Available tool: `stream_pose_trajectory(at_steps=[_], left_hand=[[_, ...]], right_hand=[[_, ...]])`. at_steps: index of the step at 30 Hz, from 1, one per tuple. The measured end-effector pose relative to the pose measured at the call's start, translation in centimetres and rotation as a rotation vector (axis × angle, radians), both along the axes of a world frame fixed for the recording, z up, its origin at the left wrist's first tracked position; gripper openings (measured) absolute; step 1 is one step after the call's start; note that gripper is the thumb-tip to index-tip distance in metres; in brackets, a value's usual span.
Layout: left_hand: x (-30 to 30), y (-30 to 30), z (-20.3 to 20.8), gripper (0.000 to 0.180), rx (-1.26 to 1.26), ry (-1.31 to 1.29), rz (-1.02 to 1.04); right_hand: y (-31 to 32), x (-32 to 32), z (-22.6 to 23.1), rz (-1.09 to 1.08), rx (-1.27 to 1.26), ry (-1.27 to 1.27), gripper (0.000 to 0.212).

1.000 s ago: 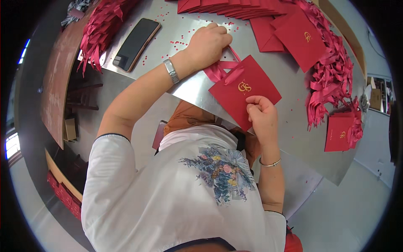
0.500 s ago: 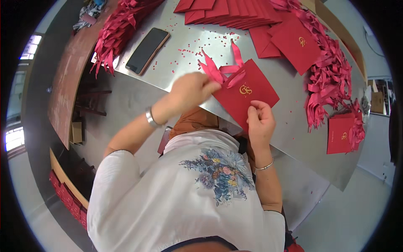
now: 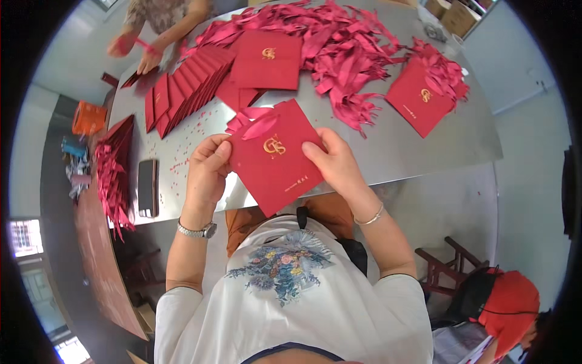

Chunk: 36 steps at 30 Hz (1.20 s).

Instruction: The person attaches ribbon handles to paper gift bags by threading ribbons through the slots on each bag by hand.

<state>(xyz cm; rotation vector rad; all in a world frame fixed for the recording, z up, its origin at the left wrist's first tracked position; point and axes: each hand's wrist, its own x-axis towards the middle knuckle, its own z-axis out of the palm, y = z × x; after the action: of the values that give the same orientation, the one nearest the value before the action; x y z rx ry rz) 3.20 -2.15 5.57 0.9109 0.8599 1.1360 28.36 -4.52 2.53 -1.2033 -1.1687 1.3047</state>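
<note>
One bag [image 3: 276, 170] between left fingers [image 3: 219, 154] and right fingers [image 3: 314, 153]

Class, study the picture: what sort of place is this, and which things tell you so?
Probably a small workshop or packing room: a metal table bears a fanned row of red bags and a large heap of pink ribbons.

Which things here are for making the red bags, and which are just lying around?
Seems part of the job:
- the red bag between the left hand and right hand
- the fanned red bags
- the heaped pink ribbons

Seems just lying about:
- the black phone
- the tiny red dots, maybe scraps
- the wooden stool
</note>
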Motion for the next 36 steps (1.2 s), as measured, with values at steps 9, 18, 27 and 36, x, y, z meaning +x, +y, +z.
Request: stream_pose_trajectory(at_steps=[9,18,27,36], left_hand=[[6.9,0.2,-1.0,0.029,0.154,0.567,-0.182],[10.0,1.6,2.2,0.028,0.607,0.692,-0.053],[15.8,6.2,5.9,0.011,1.127,0.910,-0.128],[13.8,9.0,5.1,0.039,1.191,1.074,0.059]], right_hand=[[-3.9,11.0,-0.8,-0.513,0.506,0.067,0.022],[-3.9,13.8,-0.4,-0.573,0.507,-0.032,0.023],[-5.1,13.1,-0.1,-0.494,0.430,-0.149,0.023],[-4.2,15.8,-0.8,-0.766,0.290,0.100,0.028]])
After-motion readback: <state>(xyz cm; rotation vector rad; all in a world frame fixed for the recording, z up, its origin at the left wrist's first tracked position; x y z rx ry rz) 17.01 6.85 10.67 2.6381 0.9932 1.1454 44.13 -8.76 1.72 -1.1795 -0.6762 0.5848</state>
